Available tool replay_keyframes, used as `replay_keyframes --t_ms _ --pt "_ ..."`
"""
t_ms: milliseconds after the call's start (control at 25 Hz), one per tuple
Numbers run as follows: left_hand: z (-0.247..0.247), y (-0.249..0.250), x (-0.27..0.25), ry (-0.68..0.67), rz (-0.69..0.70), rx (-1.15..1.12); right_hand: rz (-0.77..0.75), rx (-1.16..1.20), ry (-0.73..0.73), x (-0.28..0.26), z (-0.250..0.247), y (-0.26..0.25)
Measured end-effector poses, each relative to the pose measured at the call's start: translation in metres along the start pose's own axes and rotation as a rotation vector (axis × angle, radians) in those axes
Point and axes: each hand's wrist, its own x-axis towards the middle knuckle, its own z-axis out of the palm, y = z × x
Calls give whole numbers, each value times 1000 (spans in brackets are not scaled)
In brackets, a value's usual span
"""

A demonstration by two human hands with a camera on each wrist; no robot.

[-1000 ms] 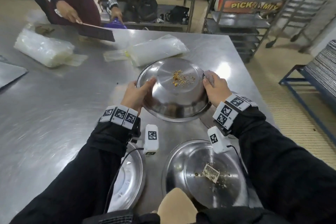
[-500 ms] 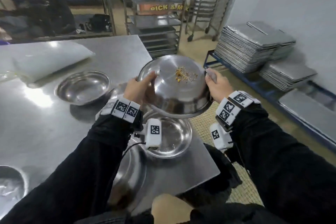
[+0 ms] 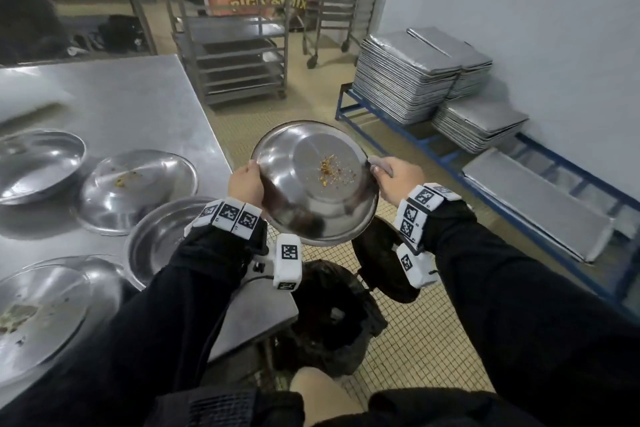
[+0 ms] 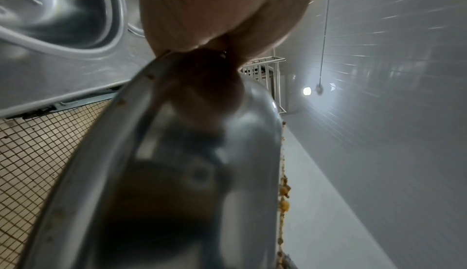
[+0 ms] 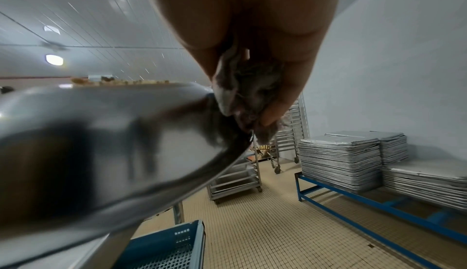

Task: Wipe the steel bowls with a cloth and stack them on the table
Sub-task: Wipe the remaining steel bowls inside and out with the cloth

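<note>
I hold an upturned steel bowl (image 3: 311, 184) in the air past the table's right edge, above a black-lined bin (image 3: 329, 319). Yellow crumbs (image 3: 329, 168) lie on its flat bottom. My left hand (image 3: 246, 184) grips the rim on the left; the left wrist view shows the fingers curled under the bowl (image 4: 177, 173). My right hand (image 3: 391, 177) grips the right rim together with a bunched grey cloth (image 5: 242, 91), pressed against the bowl (image 5: 113, 133). Several more steel bowls stand on the table: an upright one (image 3: 34, 163), an upturned one (image 3: 135, 191) and another upright one (image 3: 162, 239).
The steel table (image 3: 131, 97) fills the left side; a soiled bowl (image 3: 45, 315) sits at its near corner. Wheeled racks (image 3: 235, 28) stand behind. Stacks of baking trays (image 3: 415, 76) rest on a blue frame (image 3: 398, 135) along the right wall. A blue crate (image 5: 166, 247) sits on the tiled floor.
I have turned right and carried the bowl off the table, out over the bin. Both hands keep the same grip on its rim.
</note>
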Motion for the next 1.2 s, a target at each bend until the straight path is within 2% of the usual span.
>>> replay_keyframes --t_ms 80,200,280,440,520,680,800,880,960,1080,1200 --pt "13 9 0 88 18 -7 -19 -14 19 14 -1 9" --pt "28 11 12 104 28 53 -138 122 34 35 -7 0" --pt "38 14 24 60 19 16 -236 194 39 55 -11 -16" --pt "58 19 47 -25 1 21 -381 -40 -188 90 -1 -42" --pt "66 22 65 -21 8 18 -423 -69 -203 99 16 -35" --pt "65 28 81 12 28 113 -426 -15 -271 96 45 2" --pt "64 23 89 22 7 88 -309 111 -288 94 52 23" --pt "67 24 89 10 -11 105 -178 270 -203 100 45 21" --pt "70 22 89 7 1 71 -162 396 -106 114 33 5" --pt "72 24 82 24 -3 54 -355 306 -100 146 22 -32" --pt "75 28 75 38 1 33 -520 96 -278 161 33 -58"
